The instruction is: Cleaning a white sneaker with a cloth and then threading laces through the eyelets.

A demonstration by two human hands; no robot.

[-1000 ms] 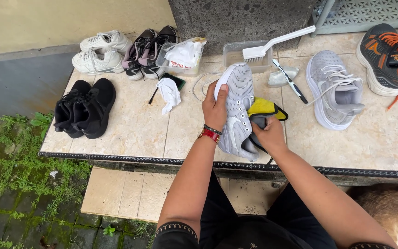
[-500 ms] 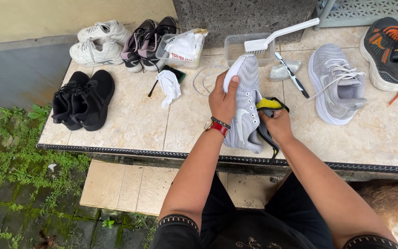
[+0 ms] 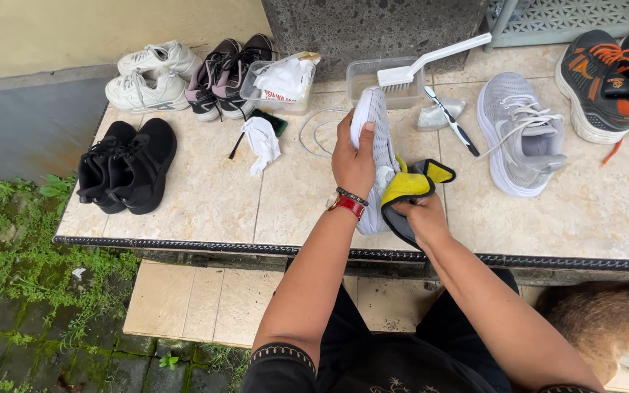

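Standing on edge over the middle of the tiled table [image 3: 205, 196], a light grey sneaker [image 3: 373, 124] is clamped by the left hand [image 3: 353, 159], fingers wrapped over its upper, toe pointing away from the person. The right hand [image 3: 420, 215] is closed on a yellow and dark grey cloth [image 3: 410, 188], which is pressed against the shoe's side near the heel. The two hands are close together, with only the shoe and cloth between them. A red band and a dark bracelet sit on the left wrist.

Just beyond the shoe's toe stands a clear plastic tub [image 3: 373, 73] with a white long-handled brush [image 3: 431, 60] laid across it. A small dark-handled brush [image 3: 451, 125] lies to the right, and the matching grey sneaker [image 3: 522, 135] rests flat further right. Orange and black trainers [image 3: 609, 76] occupy the far right corner. To the left lie a crumpled white rag [image 3: 262, 142], a clear container holding a white bag [image 3: 282, 84], a pair of black shoes [image 3: 127, 166], white sneakers [image 3: 147, 76] and dark pink-soled sneakers [image 3: 227, 73].
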